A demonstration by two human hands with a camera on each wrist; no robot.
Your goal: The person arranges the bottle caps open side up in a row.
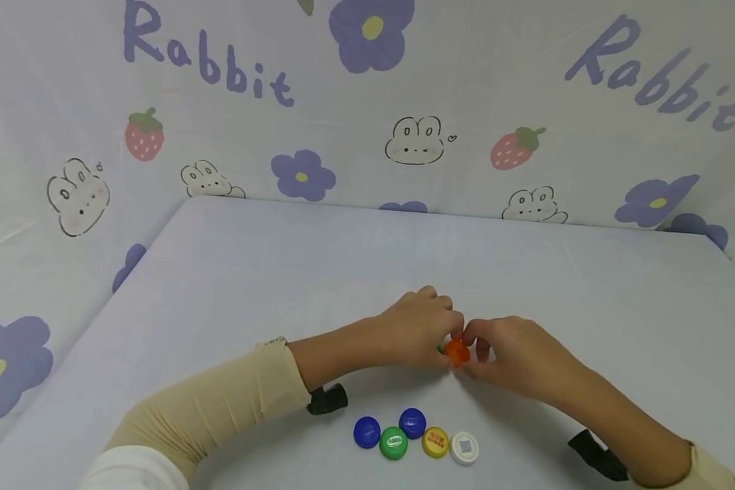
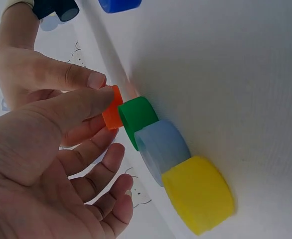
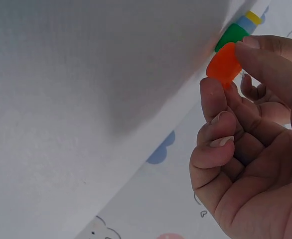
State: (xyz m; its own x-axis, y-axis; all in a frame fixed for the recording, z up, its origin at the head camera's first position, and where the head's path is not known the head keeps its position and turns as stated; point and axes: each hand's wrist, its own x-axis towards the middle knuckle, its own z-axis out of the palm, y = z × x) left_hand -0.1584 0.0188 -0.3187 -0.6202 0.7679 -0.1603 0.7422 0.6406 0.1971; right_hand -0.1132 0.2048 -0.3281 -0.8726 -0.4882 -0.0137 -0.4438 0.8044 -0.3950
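Note:
Between the fingertips of both hands is an orange bottle cap [image 1: 457, 352], turned on its side. My left hand [image 1: 413, 330] pinches it between thumb and index finger, with the other fingers loosely bent in the left wrist view. From the other side my right hand [image 1: 520, 357] pinches the same cap with thumb and index finger. In the left wrist view, a green cap [image 2: 145, 117], a pale blue cap [image 2: 168, 147] and a yellow cap [image 2: 203, 196] stand on edge in a row. The orange cap is at the green end; the left hand hides most of this row in the head view.
Nearer the front lie a blue cap [image 1: 367, 432], another blue cap [image 1: 412, 422], a green cap [image 1: 394, 443], a yellow cap [image 1: 435, 442] and a white cap [image 1: 465, 448], close together. A printed cloth [image 1: 343, 116] hangs behind the white table [image 1: 318, 252].

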